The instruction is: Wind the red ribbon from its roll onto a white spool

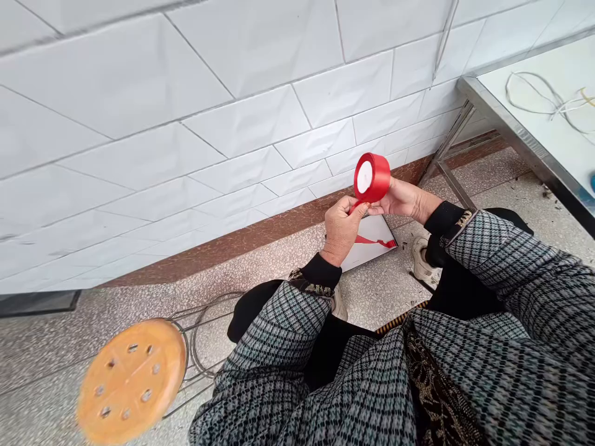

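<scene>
A roll of red ribbon (pixel 380 176) with a white core is held up in front of me, over the floor. My right hand (pixel 400 199) grips the roll from its right and underside; some of its fingers are hidden behind it. My left hand (pixel 342 227) pinches the red ribbon where it leaves the bottom of the roll. Below the hands, a white board or box lid (pixel 367 253) lies between my feet. A loose strip of red ribbon (pixel 372 240) rests across it, partly covered by my left hand.
A white tiled wall (pixel 260 148) rises just ahead. At right stands a metal-framed table (pixel 520 133) with tangled white cord (pixel 534 93) on its top. An orange round stool (pixel 132 381) with holes in its seat is at lower left on the speckled floor (pixel 223 266).
</scene>
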A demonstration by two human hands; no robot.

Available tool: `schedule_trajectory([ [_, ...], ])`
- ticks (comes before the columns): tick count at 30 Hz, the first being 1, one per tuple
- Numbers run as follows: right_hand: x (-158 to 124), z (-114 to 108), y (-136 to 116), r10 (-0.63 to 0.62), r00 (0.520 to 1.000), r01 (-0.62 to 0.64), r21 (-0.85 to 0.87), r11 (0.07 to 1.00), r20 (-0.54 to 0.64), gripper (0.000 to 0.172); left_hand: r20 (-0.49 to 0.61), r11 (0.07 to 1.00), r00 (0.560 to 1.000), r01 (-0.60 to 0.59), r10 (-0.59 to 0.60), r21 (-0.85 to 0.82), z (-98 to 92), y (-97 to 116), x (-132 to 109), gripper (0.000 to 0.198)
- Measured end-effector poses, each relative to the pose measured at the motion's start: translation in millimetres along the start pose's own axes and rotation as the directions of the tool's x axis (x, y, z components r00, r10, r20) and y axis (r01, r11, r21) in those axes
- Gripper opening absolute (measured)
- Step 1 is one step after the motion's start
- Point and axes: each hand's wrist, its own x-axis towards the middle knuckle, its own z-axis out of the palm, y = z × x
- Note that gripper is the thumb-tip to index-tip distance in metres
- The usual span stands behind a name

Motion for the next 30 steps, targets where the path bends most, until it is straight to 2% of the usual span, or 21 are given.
schedule_trajectory([
  [2,0.1,-2.1,0.2,0.024,0.999,-0.023,-0.032,0.999,0.042,0.025,-0.021,0.999,1.000,-0.021,0.022,0.032,-1.5,-1.7,-0.4,0.019],
  [6,3.8,-11.5,1.6,0.058,0.992,-0.049,-0.078,0.996,0.117,0.022,0.065,0.970,0.986,-0.162,0.153,0.180,-8.0,-5.4,-1.9,0.056],
  [9,8.5,-20.2,4.0,0.078,0.985,-0.066,-0.083,0.994,0.156,0.023,0.141,0.936,0.968,-0.239,0.208,0.258,-12.7,-8.3,-0.2,0.056],
  [11,9.5,-22.8,5.3,0.091,0.981,-0.078,-0.079,0.994,0.171,0.024,0.176,0.940,0.966,-0.232,0.192,0.250,-14.4,-9.0,2.2,0.056],
  [14,3.7,-17.8,4.3,0.120,0.981,-0.107,-0.091,0.990,0.155,0.029,0.220,0.978,0.968,-0.151,0.118,0.141,-15.2,-6.3,5.4,0.053],
  [18,-12.2,-1.4,-3.8,0.145,0.989,-0.138,-0.204,0.969,0.019,0.032,0.253,0.998,0.967,0.020,-0.004,-0.058,-15.5,0.7,6.3,0.047],
  [22,-19.2,4.9,-11.2,-0.014,1.000,0.013,-0.312,0.950,0.000,0.020,0.331,0.960,0.938,0.180,-0.102,-0.213,-18.3,1.0,6.4,0.051],
  [24,-18.1,2.7,-11.0,-0.121,0.992,0.119,-0.364,0.924,0.017,0.027,0.377,0.934,0.916,0.245,-0.136,-0.260,-20.4,-1.0,7.3,0.055],
  [27,-13.9,-1.3,-6.1,-0.261,0.965,0.244,-0.445,0.862,0.023,0.032,0.417,0.906,0.896,0.294,-0.151,-0.304,-21.0,-2.8,8.2,0.061],
  [30,-7.7,-3.0,-1.4,-0.355,0.934,0.294,-0.491,0.820,-0.033,0.019,0.376,0.892,0.912,0.300,-0.165,-0.337,-13.8,-2.0,6.2,0.061],
])
